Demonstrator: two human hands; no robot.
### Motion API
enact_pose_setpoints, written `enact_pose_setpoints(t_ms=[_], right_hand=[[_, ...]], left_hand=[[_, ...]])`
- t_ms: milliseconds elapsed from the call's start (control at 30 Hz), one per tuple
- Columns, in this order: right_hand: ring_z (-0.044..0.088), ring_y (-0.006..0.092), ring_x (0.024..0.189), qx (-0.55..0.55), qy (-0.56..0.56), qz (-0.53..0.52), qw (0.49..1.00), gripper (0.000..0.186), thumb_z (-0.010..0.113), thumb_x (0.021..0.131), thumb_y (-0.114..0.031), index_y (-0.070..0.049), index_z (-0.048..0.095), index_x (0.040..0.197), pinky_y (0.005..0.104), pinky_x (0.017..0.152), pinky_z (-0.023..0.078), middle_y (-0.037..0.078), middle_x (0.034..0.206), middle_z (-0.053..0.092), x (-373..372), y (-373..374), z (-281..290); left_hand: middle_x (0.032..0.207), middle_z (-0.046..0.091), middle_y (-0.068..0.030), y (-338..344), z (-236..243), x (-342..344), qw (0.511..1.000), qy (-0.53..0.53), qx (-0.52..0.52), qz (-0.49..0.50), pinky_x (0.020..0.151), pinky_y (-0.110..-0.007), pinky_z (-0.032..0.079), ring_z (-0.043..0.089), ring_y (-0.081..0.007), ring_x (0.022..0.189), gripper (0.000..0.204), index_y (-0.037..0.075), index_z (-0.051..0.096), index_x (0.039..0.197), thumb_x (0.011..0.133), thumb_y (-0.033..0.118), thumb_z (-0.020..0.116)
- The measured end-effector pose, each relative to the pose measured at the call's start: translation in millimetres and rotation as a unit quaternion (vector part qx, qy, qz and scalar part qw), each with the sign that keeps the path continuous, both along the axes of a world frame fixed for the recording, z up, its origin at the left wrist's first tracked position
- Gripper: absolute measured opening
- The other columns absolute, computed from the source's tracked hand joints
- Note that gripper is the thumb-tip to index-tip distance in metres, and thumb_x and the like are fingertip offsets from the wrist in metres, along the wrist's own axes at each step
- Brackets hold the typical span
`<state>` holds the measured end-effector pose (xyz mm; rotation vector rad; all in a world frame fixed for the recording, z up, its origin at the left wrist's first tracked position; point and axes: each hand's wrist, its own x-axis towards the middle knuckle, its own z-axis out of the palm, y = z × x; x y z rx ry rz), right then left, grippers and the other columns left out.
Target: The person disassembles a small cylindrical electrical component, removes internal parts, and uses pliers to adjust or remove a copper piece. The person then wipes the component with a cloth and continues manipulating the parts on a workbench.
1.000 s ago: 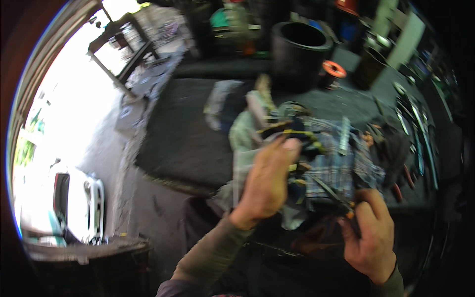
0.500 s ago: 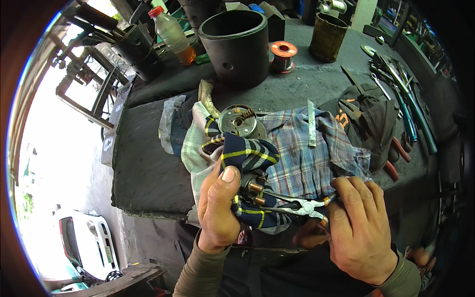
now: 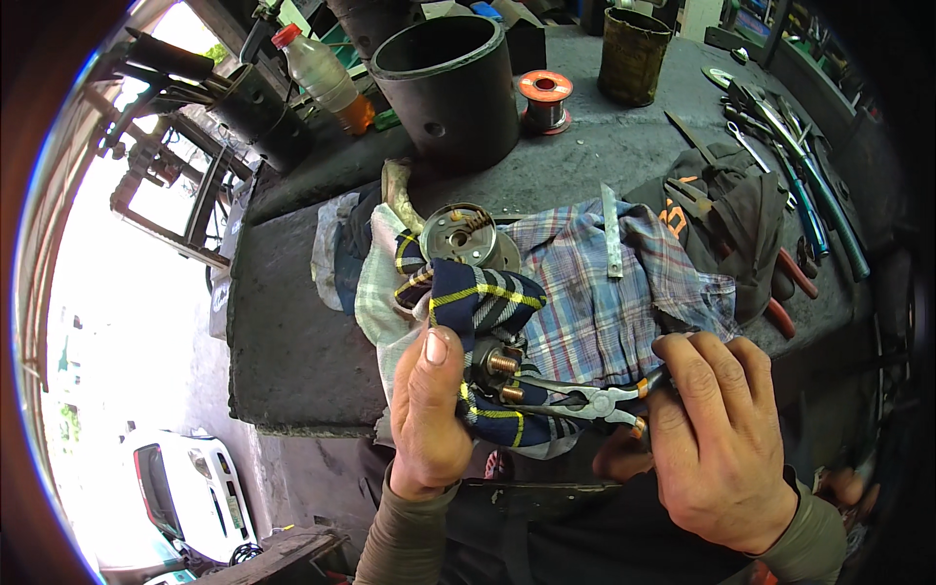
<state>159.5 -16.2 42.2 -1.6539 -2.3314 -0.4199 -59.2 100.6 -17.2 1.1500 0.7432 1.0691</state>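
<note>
My left hand (image 3: 429,419), thumb up, grips a dark blue and yellow checked cloth (image 3: 487,297) bunched around a metal part. Two copper-coloured threaded studs (image 3: 502,364) stick out of that part, to the right of my thumb. Closed around the handles of a pair of pliers (image 3: 603,401) is my right hand (image 3: 717,439). The jaws point left and lie parted, one on either side of the lower stud; whether they touch it I cannot tell. Just beyond the cloth sits a round metal housing (image 3: 458,236) with a coil spring inside.
A blue plaid cloth (image 3: 575,292) lies under the work, with a flat metal strip (image 3: 611,234) on it. Farther back stand a black cylinder (image 3: 444,97), a solder-like wire spool (image 3: 546,102), a rusty can (image 3: 632,58) and a bottle (image 3: 322,78). Hand tools (image 3: 795,161) lie at right.
The whole view has shifted slightly. Both hands keep their holds, and the pliers stay at the studs, with their handles tilted a little higher.
</note>
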Motion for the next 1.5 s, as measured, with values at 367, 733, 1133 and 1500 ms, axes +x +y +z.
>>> enact_pose_setpoints(t_ms=[367, 733, 1133, 1500], right_hand=[[0.064, 0.0411, 0.112, 0.026, -0.018, 0.001, 1.0, 0.051, 0.082, 0.072, -0.036, 0.009, 0.066, 0.089, 0.0573, 0.091, 0.051, 0.027, 0.124, 0.063, 0, 2, -2], [0.064, 0.0413, 0.112, 0.018, -0.015, -0.008, 1.0, 0.051, 0.081, 0.074, -0.037, 0.009, 0.066, 0.089, 0.0583, 0.091, 0.05, 0.027, 0.124, 0.063, -2, 4, 2], [0.064, 0.0409, 0.112, 0.01, -0.013, -0.021, 1.0, 0.05, 0.077, 0.08, -0.036, 0.012, 0.069, 0.093, 0.0594, 0.09, 0.049, 0.027, 0.123, 0.064, -7, 2, 2], [0.061, 0.0422, 0.107, 0.009, -0.02, -0.016, 1.0, 0.043, 0.076, 0.072, -0.03, 0.008, 0.07, 0.091, 0.0595, 0.086, 0.05, 0.027, 0.122, 0.063, -15, 1, -2]], left_hand=[[0.129, 0.073, -0.0181, -2, 3, -6, 0.999, -0.012, 0.008, -0.043, 0.096, -0.04, 0.065, 0.077, -0.0254, 0.11, 0.058, -0.006, 0.057, 0.148, 0.122, 0.04, 0.033], [0.139, 0.068, -0.0192, 1, -3, -5, 0.997, 0.018, 0.058, -0.045, 0.104, -0.041, 0.061, 0.073, -0.0257, 0.119, 0.072, -0.007, 0.047, 0.156, 0.118, 0.054, 0.039], [0.136, 0.071, -0.0188, -3, -8, -3, 0.999, -0.001, 0.052, -0.01, 0.101, -0.042, 0.064, 0.075, -0.0266, 0.116, 0.07, -0.005, 0.053, 0.152, 0.119, 0.054, 0.038], [0.132, 0.072, -0.0182, -7, -5, -6, 1.0, 0.012, 0.013, 0.002, 0.103, -0.042, 0.061, 0.074, -0.0263, 0.116, 0.059, -0.007, 0.055, 0.15, 0.121, 0.041, 0.036]])
